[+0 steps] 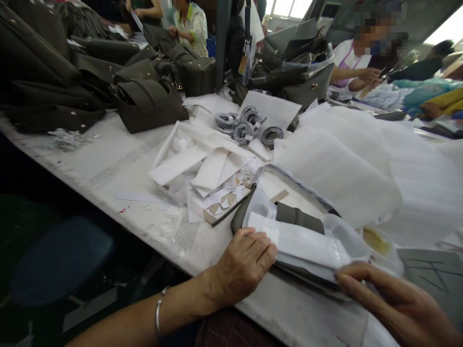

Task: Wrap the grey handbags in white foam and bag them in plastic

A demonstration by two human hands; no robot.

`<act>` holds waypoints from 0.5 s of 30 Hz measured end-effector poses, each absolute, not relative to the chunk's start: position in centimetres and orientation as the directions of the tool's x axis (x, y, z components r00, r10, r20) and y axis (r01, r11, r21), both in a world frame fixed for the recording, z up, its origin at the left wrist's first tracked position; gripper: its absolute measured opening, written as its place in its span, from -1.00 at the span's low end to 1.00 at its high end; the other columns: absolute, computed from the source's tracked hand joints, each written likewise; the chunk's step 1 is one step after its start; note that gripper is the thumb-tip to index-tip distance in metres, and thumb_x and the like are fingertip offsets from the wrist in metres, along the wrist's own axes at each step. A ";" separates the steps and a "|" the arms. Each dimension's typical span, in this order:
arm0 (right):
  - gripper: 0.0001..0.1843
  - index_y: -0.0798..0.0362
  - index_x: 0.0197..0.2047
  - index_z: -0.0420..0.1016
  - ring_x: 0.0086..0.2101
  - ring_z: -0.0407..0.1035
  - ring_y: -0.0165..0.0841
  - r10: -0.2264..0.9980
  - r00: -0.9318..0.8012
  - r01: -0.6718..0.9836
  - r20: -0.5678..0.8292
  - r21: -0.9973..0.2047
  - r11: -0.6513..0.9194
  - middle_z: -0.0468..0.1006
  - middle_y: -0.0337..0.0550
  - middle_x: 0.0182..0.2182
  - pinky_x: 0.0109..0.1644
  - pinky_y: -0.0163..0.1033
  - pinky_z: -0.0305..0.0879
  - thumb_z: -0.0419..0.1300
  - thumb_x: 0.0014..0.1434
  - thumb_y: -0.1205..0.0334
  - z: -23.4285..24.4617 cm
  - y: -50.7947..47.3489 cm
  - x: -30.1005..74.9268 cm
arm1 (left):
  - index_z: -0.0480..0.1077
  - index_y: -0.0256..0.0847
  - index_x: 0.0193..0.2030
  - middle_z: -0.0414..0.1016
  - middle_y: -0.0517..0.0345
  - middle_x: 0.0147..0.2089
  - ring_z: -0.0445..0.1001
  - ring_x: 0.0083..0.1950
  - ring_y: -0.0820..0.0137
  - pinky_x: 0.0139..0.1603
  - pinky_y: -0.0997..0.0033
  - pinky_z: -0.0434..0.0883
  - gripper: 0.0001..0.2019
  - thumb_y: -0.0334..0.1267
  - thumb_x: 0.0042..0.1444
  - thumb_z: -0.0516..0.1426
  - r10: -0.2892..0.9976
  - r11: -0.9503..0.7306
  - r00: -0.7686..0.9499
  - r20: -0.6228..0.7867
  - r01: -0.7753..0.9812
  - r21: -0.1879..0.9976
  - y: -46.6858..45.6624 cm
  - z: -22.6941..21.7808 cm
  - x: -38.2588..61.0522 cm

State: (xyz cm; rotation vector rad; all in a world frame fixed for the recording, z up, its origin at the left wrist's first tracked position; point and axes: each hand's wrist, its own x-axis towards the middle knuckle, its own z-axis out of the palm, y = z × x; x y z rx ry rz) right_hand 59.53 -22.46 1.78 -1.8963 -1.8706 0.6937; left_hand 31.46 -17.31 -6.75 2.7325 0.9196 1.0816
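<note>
A dark olive handbag (238, 220) lies tilted on the table in front of me, its strap wrapped in clear plastic and looped behind it. Across its front runs a white foam sheet (307, 244), with an olive strap piece (300, 217) showing above. My left hand (248, 262) is closed over the left end of the sheet and the bag's edge, fingers curled. At the lower right corner, my right hand (388, 296) pinches the bag's edge between thumb and fingers. What lies under the left fingers is partly hidden.
White foam sheets (340, 159) are spread at right. Folded white paper (210, 164), cardboard scraps (227, 200) and coiled wrapped straps (242, 130) lie beyond the bag. Olive handbags (148, 103) are piled at back left. Co-workers (191, 29) sit across the table.
</note>
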 end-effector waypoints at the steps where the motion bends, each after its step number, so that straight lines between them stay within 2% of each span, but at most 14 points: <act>1: -0.67 -0.06 -0.38 0.60 -0.42 0.50 -0.31 0.981 -0.140 0.806 -0.135 -0.591 0.034 0.62 -0.20 -0.43 -0.37 -0.38 0.45 0.25 0.12 -0.14 2.4 -21.0 57.9 | 0.40 -0.33 0.03 0.51 0.04 -0.05 0.41 0.11 0.35 0.26 0.21 0.27 -0.78 -0.46 0.33 -0.01 0.551 -0.819 0.567 0.612 0.509 0.266 -17.3 -6.7 31.4; 4: -0.66 -0.04 -0.42 0.56 -0.46 0.45 -0.37 0.920 -0.320 0.785 -0.226 -0.608 0.124 0.58 -0.22 -0.47 -0.40 -0.39 0.38 0.15 0.24 -0.05 4.1 -17.2 53.7 | 0.41 -0.33 0.02 0.52 0.04 -0.08 0.43 0.10 0.35 0.25 0.20 0.29 -0.78 -0.44 0.34 0.00 0.556 -0.815 0.563 0.612 0.514 0.267 -17.2 -6.6 31.3; 9: -0.68 -0.02 -0.38 0.53 -0.42 0.41 -0.41 0.825 -0.438 0.802 -0.357 -0.571 0.178 0.56 -0.24 -0.44 -0.36 -0.37 0.29 0.11 0.31 0.02 5.1 -13.3 50.5 | 0.43 -0.31 0.02 0.54 0.00 -0.06 0.45 0.11 0.32 0.21 0.17 0.34 -0.78 -0.41 0.35 0.00 0.528 -0.833 0.575 0.624 0.495 0.249 -16.9 -6.9 31.0; 12: -0.68 -0.02 -0.40 0.51 -0.47 0.36 -0.44 0.774 -0.461 0.842 -0.434 -0.491 0.226 0.53 -0.27 -0.48 -0.40 -0.36 0.19 0.12 0.30 0.02 4.9 -11.5 50.0 | 0.44 -0.31 0.01 0.54 0.00 -0.04 0.45 0.11 0.31 0.18 0.20 0.37 -0.79 -0.40 0.34 0.03 0.525 -0.838 0.572 0.630 0.478 0.264 -16.7 -6.9 30.9; 15: -0.65 -0.02 -0.46 0.48 -0.52 0.30 -0.44 0.730 -0.456 0.886 -0.509 -0.340 0.316 0.48 -0.29 -0.55 -0.44 -0.32 0.07 0.12 0.29 0.01 4.2 -9.9 49.5 | 0.45 -0.32 0.01 0.54 0.01 -0.03 0.45 0.10 0.32 0.17 0.21 0.38 -0.79 -0.41 0.33 0.03 0.531 -0.840 0.593 0.605 0.461 0.285 -16.6 -6.7 30.7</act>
